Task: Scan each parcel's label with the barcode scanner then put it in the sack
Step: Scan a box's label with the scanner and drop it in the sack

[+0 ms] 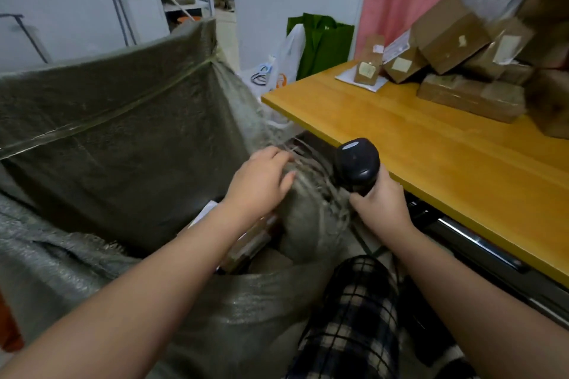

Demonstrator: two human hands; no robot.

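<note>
A large grey-green woven sack (117, 132) stands open at the left, with brown parcels (255, 243) partly visible inside under my left forearm. My left hand (261, 181) rests with relaxed fingers on the sack's frayed right rim, holding nothing. My right hand (381, 203) grips the handle of the black barcode scanner (357, 163), which is upright just off the table's near edge. A pile of brown cardboard parcels (455, 37) with white labels lies at the far right of the yellow table (415, 144).
A green bag (326, 43) and a white plastic bag (286, 61) stand on the floor beyond the table's end. White partitions rise behind the sack. A person sits far back through the gap. My checked trouser leg (354, 317) is below.
</note>
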